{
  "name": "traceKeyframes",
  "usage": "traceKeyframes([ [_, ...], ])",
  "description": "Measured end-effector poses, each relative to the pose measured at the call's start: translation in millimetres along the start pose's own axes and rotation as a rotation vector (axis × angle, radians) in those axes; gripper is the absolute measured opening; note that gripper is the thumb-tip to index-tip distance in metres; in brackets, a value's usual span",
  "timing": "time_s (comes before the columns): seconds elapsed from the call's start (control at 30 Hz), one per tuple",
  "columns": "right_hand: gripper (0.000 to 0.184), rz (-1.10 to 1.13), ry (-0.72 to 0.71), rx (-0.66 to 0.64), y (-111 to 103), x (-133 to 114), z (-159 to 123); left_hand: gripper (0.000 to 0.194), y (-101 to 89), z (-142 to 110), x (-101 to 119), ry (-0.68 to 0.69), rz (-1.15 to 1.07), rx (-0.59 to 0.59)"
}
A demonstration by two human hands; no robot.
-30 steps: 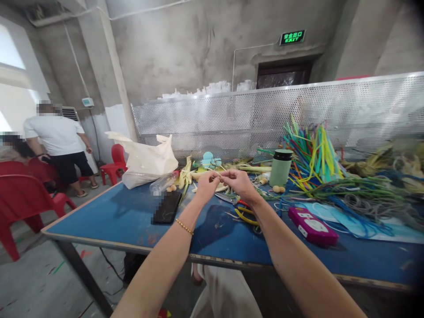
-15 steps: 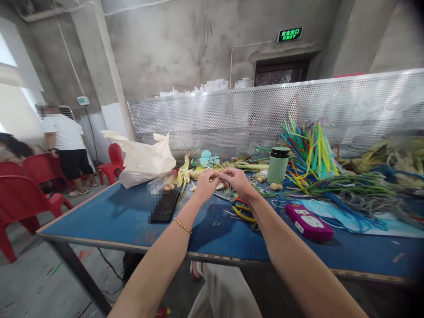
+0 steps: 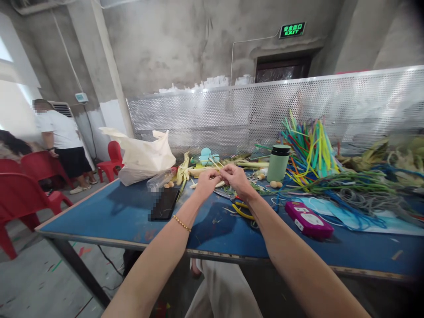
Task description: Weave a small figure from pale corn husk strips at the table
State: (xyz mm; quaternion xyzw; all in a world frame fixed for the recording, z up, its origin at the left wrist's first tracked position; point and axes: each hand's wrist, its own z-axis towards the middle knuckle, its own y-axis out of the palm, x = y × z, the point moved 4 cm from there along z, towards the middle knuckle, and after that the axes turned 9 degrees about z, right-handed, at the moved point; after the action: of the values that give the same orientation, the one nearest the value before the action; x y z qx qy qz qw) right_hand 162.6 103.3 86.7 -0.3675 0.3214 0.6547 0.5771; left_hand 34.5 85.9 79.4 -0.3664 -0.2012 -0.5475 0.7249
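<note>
Left hand [image 3: 207, 182], right hand [image 3: 236, 177] pinch strip [image 3: 216, 164], well inside table edge [image 3: 99, 241].

Blue table [image 3: 129, 221] — green jar [image 3: 278, 165], black lid — purple box [image 3: 308, 219].

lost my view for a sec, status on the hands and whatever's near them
Both hands together, pinching a thin pale strip; yellow-handled scissors on the table just below, partly behind right forearm.

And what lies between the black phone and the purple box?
In the head view: the left forearm, blue tabletop with small scraps, a yellow-handled tool and the right forearm, both forearms partly hiding the stretch.
</note>
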Motion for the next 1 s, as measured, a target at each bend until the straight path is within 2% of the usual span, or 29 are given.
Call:
traceKeyframes([
  [0.33, 0.029, 0.011, -0.006, -0.004, 0, -4, -2, 0.011, 0.4, -1, -1, -0.057, -0.024, -0.015],
  [0.57, 0.035, 0.106, 0.100, -0.118, 5, -10, -7, 0.015, -4.9, -3, 2, -0.187, -0.128, 0.014],
  [0.67, 0.037, 0.122, 0.119, -0.144, 4, -11, -7, 0.014, -7.5, -3, 5, -0.180, -0.131, 0.036],
  [0.83, 0.035, 0.090, 0.072, -0.194, 5, -14, -8, 0.013, -9.4, 0, 4, -0.162, -0.137, 0.062],
  [1.0, 0.030, 0.094, 0.052, -0.151, 4, -13, -8, 0.014, -8.2, 0, 3, -0.142, -0.083, 0.040],
])
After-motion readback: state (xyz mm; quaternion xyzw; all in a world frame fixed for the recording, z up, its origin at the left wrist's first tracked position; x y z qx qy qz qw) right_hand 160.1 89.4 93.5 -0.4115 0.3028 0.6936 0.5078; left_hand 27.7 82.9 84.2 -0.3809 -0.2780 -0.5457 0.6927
